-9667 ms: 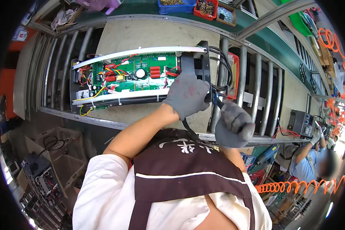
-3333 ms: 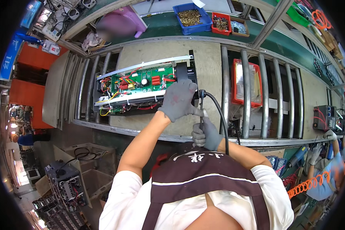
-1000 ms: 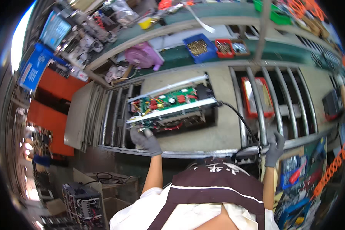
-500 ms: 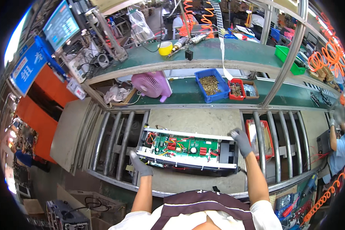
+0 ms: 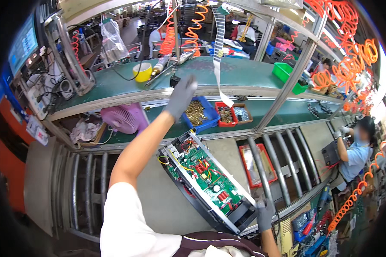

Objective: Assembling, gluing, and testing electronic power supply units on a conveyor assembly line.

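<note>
A long open metal chassis [image 5: 241, 216] with a green circuit board [image 5: 206, 176], red parts and wires lies slantwise on the worktop, its near end to the right. My right hand [image 5: 265, 215], in a grey glove, is closed at that near-right end. Over the shelf's front edge, my gloved left hand [image 5: 182, 97] is stretched out with nothing seen in it. Its slightly blurred fingertips are close to a small black box [image 5: 175, 81]. Behind them lie pneumatic screwdrivers [image 5: 160, 67] beside a yellow ring-shaped holder [image 5: 142, 72].
Below the shelf stand a blue bin [image 5: 210, 115] of brass-coloured fasteners, a red bin [image 5: 225, 115] and a pink fan [image 5: 123, 119]. Metal rollers [image 5: 278, 168] flank the worktop, with a red tray [image 5: 258, 165] beneath. A co-worker [image 5: 355, 156] is at the right. Orange coiled hoses [image 5: 169, 36] hang overhead.
The chassis has turned clockwise, its right end swinging toward me. My left hand has left its near-left side and risen to the shelf edge. My right hand has moved nearer with the chassis end.
</note>
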Action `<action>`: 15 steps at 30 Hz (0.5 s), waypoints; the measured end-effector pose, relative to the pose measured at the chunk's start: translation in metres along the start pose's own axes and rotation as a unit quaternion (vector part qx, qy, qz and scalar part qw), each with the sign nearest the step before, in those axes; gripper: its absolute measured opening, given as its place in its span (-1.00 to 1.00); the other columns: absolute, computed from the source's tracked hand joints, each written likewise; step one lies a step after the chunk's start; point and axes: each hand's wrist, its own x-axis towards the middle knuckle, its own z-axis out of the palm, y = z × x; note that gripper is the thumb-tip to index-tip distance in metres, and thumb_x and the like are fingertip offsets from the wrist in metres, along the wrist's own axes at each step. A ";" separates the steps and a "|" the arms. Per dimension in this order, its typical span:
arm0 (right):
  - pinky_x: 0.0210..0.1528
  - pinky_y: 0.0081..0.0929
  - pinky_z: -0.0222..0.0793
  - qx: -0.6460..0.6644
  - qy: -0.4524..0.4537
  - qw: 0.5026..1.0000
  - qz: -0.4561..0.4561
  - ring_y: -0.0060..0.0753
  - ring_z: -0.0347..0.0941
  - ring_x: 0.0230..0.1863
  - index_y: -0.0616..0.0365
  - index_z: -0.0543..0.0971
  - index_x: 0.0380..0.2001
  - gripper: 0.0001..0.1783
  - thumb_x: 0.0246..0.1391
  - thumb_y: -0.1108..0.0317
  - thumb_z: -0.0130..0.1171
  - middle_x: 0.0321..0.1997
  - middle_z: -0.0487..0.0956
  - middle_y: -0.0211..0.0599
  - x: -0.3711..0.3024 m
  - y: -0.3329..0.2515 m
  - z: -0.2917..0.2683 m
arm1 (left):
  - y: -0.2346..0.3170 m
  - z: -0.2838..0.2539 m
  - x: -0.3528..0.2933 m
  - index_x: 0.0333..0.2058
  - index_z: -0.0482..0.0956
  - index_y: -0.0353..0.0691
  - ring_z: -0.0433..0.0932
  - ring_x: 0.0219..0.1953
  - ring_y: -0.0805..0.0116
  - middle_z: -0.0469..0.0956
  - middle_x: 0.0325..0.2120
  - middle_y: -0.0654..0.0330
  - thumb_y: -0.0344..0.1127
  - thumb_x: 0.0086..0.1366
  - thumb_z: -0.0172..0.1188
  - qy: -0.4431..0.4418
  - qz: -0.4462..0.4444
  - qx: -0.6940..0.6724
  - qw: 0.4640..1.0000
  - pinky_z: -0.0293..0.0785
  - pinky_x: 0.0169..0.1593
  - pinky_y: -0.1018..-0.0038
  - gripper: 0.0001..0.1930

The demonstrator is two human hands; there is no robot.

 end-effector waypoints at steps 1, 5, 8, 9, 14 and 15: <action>-0.31 -0.59 0.24 -0.012 -0.010 1.000 -0.006 -0.61 0.30 -0.37 0.29 0.55 -0.27 -0.68 0.15 0.19 0.11 -0.41 0.49 -0.42 -0.001 0.000 0.000 | -0.011 0.012 0.038 0.10 0.38 -0.32 0.46 0.01 0.18 0.51 -0.05 0.00 -0.17 0.31 0.05 0.017 -0.003 -0.023 1.000 0.32 0.08 0.38 -0.54; -0.22 -0.53 0.33 -0.070 -0.053 0.995 -0.056 -0.52 0.40 -0.30 0.30 0.55 -0.19 -0.65 0.11 0.21 0.15 -0.36 0.53 -0.34 0.016 -0.020 0.000 | -0.035 0.041 0.127 0.02 0.47 -0.25 0.51 -0.27 0.39 0.57 -0.23 0.21 -0.24 0.28 0.12 -0.013 -0.089 -0.328 0.940 0.40 -0.16 0.52 -0.63; -0.02 -0.38 0.37 -0.190 -0.063 0.947 -0.252 -0.19 0.48 -0.10 0.26 0.52 -0.12 -0.63 0.04 0.27 0.20 -0.16 0.54 -0.09 0.057 -0.073 0.003 | -0.026 0.058 0.128 -0.08 0.55 -0.21 0.47 -0.39 0.52 0.57 -0.33 0.32 -0.29 0.24 0.18 -0.084 -0.046 -0.251 0.963 0.36 -0.30 0.59 -0.72; 0.01 -0.36 0.36 -0.212 -0.066 0.929 -0.298 -0.12 0.47 -0.06 0.25 0.51 -0.09 -0.62 0.03 0.29 0.20 -0.11 0.53 -0.06 0.074 -0.100 0.012 | -0.020 0.057 0.117 -0.16 0.59 -0.26 0.49 -0.37 0.51 0.59 -0.34 0.29 -0.32 0.20 0.23 -0.050 -0.070 -0.219 0.972 0.41 -0.27 0.55 -0.75; 0.16 -0.41 0.25 0.013 -0.108 0.920 -0.376 -0.23 0.38 0.13 0.34 0.41 0.05 -0.43 0.00 0.25 0.26 0.03 0.49 -0.07 0.151 -0.247 0.076 | 0.047 0.047 0.066 -0.20 0.62 -0.34 0.54 -0.36 0.45 0.62 -0.34 0.21 -0.32 0.16 0.26 -0.086 -0.075 -0.229 0.967 0.47 -0.22 0.49 -0.74; 0.14 -0.41 0.25 0.014 -0.104 0.920 -0.378 -0.26 0.39 0.10 0.36 0.41 0.04 -0.41 0.00 0.20 0.25 0.02 0.49 -0.08 0.172 -0.274 0.086 | 0.055 0.051 0.064 -0.20 0.60 -0.31 0.51 -0.35 0.49 0.60 -0.35 0.25 -0.30 0.19 0.22 -0.112 -0.062 -0.219 0.967 0.44 -0.22 0.52 -0.75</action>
